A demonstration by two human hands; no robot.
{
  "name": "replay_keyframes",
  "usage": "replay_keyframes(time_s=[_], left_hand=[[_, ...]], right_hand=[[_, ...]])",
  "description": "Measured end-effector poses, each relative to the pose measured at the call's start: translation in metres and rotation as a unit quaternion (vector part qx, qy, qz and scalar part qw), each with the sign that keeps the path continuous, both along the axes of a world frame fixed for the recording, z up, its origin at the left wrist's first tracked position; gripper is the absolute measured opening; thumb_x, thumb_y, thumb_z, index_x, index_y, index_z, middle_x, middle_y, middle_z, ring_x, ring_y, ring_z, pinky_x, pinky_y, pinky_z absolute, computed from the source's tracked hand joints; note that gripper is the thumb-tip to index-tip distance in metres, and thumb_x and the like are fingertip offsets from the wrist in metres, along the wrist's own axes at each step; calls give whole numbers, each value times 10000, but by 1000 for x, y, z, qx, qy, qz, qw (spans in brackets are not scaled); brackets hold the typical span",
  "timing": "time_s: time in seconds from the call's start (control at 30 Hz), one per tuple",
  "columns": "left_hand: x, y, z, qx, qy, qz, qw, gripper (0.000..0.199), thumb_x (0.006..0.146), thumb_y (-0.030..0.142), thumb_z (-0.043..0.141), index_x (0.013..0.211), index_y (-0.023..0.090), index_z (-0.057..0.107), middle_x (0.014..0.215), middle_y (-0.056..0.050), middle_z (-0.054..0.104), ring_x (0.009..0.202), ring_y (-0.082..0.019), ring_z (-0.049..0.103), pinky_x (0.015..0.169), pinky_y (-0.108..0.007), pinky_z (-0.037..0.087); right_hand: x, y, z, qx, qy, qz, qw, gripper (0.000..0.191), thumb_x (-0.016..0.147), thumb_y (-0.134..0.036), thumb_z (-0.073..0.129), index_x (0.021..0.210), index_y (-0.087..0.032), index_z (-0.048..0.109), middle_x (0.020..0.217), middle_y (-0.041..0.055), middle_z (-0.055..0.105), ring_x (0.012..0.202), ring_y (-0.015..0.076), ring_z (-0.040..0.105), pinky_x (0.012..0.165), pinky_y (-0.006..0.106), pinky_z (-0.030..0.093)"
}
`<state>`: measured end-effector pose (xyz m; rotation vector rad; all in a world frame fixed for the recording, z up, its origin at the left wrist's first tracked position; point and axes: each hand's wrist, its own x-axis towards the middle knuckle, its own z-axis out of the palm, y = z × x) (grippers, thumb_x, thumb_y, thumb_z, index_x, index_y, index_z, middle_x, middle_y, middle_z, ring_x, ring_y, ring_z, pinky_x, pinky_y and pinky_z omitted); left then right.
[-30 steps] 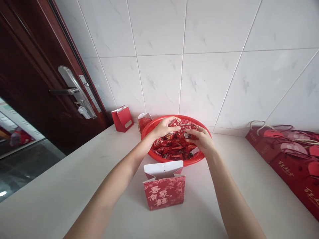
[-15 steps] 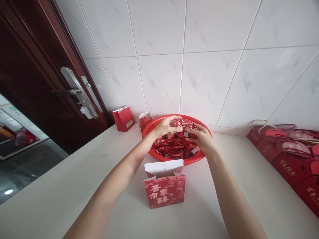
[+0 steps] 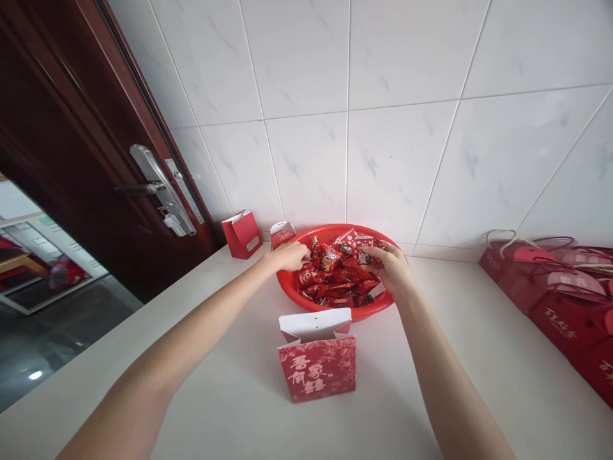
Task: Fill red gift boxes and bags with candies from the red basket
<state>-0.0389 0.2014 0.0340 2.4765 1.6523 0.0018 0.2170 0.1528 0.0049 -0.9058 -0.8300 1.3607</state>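
Observation:
A red plastic basket (image 3: 335, 313) holds many candies in shiny red wrappers (image 3: 342, 275). My left hand (image 3: 290, 255) is at the basket's left side with its fingers curled down among the candies; whatever is between the fingertips is hidden. Over the right part of the basket, my right hand (image 3: 393, 268) pinches a red printed candy packet (image 3: 364, 254) between thumb and fingers. In front of the basket stands a red paper gift box (image 3: 318, 370) with pale lettering, its top open and its white back flap (image 3: 316, 319) upright.
Two small red boxes, one plain (image 3: 242, 236) and one partly behind the basket (image 3: 281, 234), stand by the tiled wall. Several red gift bags (image 3: 550, 300) with rope handles line the right side. At left is a dark wooden door (image 3: 86, 128) with a metal handle.
My left hand has moved left and down, away from my right hand, to the basket's left side. My right hand has stayed nearly in place with the packet. The view has shifted slightly.

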Motion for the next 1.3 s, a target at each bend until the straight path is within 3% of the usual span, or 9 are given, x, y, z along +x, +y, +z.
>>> replay_keyframes(time_s=[0.2,0.33,0.43,0.53,0.63,0.8,0.9,1.1,1.3], left_hand=[[16,1,-20,7,54,16,998,238,610,6,634,763,158,732,891,-140,745,933,-341,686,800,-370,482],[13,7,-18,-12,12,4,1000,272,671,60,636,866,191,773,891,-79,758,881,-270,689,748,-305,486],[3,9,-10,-36,-104,-9,994,285,757,174,636,1000,196,783,899,-33,759,833,-202,677,718,-256,493],[-3,5,-5,-93,-307,-4,947,334,741,272,694,1041,155,782,901,-43,755,849,-203,686,770,-281,530],[-3,-1,-2,-137,-377,9,916,340,719,254,696,1031,148,780,893,-45,753,839,-202,703,806,-318,558],[-1,-8,6,-83,-217,25,972,235,790,231,545,709,165,755,735,-42,737,726,-186,685,724,-291,546],[-2,-7,9,-46,-166,38,984,258,780,212,541,588,181,710,697,-44,734,745,-213,684,763,-307,527],[4,12,4,29,-123,66,990,351,778,94,488,951,196,775,1166,-66,761,1132,-267,662,963,-308,478],[17,41,-12,19,-68,89,994,385,661,75,625,1003,206,745,1073,-95,764,1043,-298,687,860,-311,508]], right_hand=[[-1,-2,2,-10,-5,-7,1000,182,552,-180,833,677,-204,702,792,8,732,782,173,689,524,205,611],[0,0,-1,0,0,1,1000,206,566,-195,848,708,-206,700,815,11,738,779,175,697,532,219,615],[0,1,-1,5,-2,7,1000,196,582,-198,836,728,-210,706,850,16,748,802,183,708,532,217,612],[0,0,0,1,1,1,1000,197,581,-186,825,743,-211,714,862,17,753,816,191,717,541,218,613],[0,-1,2,-5,0,6,1000,192,585,-184,825,743,-201,718,845,19,751,771,184,716,545,228,616],[0,-2,2,-6,-2,4,1000,158,597,-173,803,733,-198,726,835,15,746,768,171,702,541,220,613],[0,-2,2,-7,-2,4,1000,149,593,-169,799,717,-198,722,840,19,747,791,177,703,538,218,611],[0,0,0,3,10,-16,1000,174,566,-187,812,714,-200,721,832,25,749,803,193,711,530,226,611],[0,5,-4,6,21,-40,999,226,550,-217,821,751,-199,719,840,24,752,785,193,711,522,228,606]])
